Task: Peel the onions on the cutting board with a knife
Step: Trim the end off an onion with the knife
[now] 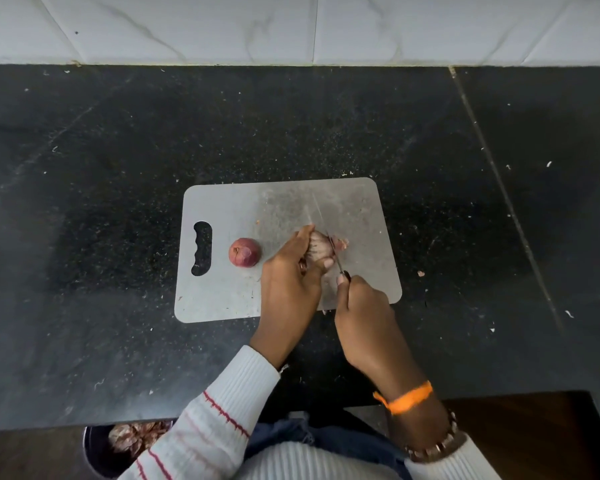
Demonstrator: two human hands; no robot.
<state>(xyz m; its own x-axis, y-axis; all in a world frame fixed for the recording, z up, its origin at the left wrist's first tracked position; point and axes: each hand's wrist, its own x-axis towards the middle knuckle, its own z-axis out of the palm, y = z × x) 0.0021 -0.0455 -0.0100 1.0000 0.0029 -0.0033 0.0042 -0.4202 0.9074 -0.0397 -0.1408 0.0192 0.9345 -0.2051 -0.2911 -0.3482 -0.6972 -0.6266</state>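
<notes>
Our right hand grips the knife; its blade meets the onion clasped by our left hand. A second onion sits apart on the cutting board.

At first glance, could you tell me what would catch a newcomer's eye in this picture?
The grey cutting board stands out mid-counter against the black countertop. On it, the left hand pins an onion while the right hand works a knife across its end. A second, whole red onion sits apart near the board's handle slot.
</notes>
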